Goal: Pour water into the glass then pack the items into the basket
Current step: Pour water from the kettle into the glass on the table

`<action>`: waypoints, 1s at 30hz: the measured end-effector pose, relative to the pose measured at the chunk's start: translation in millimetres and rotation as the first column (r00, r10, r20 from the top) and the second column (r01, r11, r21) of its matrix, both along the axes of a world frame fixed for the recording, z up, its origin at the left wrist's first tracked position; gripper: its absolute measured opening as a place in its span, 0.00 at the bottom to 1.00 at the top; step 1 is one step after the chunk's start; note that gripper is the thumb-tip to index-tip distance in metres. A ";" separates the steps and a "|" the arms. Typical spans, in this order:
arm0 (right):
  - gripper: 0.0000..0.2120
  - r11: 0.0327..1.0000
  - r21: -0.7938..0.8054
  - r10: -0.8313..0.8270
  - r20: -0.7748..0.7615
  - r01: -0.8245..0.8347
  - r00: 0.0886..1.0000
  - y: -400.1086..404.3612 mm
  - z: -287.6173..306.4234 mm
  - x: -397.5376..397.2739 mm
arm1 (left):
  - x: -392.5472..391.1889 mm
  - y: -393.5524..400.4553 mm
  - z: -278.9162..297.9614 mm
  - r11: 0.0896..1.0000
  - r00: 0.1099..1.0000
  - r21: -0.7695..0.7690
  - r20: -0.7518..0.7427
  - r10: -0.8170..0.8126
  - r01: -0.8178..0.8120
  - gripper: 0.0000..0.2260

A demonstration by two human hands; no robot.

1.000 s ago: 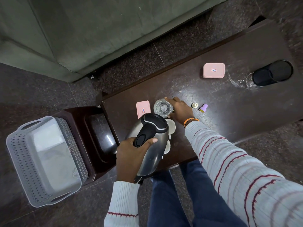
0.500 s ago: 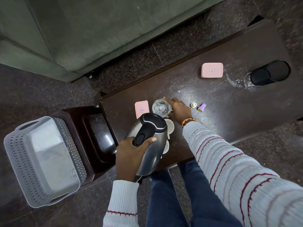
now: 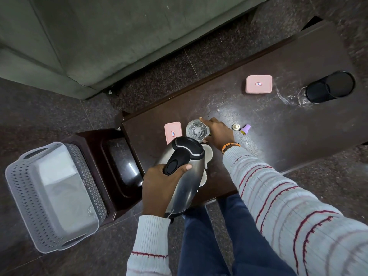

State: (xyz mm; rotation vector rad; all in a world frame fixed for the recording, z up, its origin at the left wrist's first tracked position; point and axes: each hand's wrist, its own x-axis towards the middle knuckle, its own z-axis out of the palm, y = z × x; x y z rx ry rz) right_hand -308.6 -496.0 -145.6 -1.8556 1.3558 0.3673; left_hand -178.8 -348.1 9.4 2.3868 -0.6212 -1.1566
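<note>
A steel kettle with a black lid and handle is tipped toward a clear glass on the dark table. My left hand grips the kettle's handle. My right hand holds the glass by its right side. Water shows inside the glass. A grey perforated basket sits on the floor at the left, with nothing in it. A pink box lies just left of the glass, another pink box farther right.
A small white cap and a purple cap lie right of my right hand. A black cylinder lies on its side at the far right by a clear glass object. White round pads sit under the kettle. A dark stool stands beside the basket.
The kettle and both hands hold nearly the same pose; the view has shifted slightly. Water in the glass looks stirred.
</note>
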 end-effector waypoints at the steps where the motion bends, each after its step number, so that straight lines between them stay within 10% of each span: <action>1: 0.37 1.000 0.001 0.002 -0.001 -0.002 1.000 -0.1 -0.1 0.0 | 0.3 -0.5 -0.2 1.000 1.000 0.008 -0.001 0.005 -0.005 0.19; 30: 0.36 1.000 -0.017 0.024 -0.052 -0.025 0.998 -3.3 1.7 0.1 | 4.5 -6.6 -2.3 0.999 0.999 0.003 -0.030 0.033 -0.033 0.18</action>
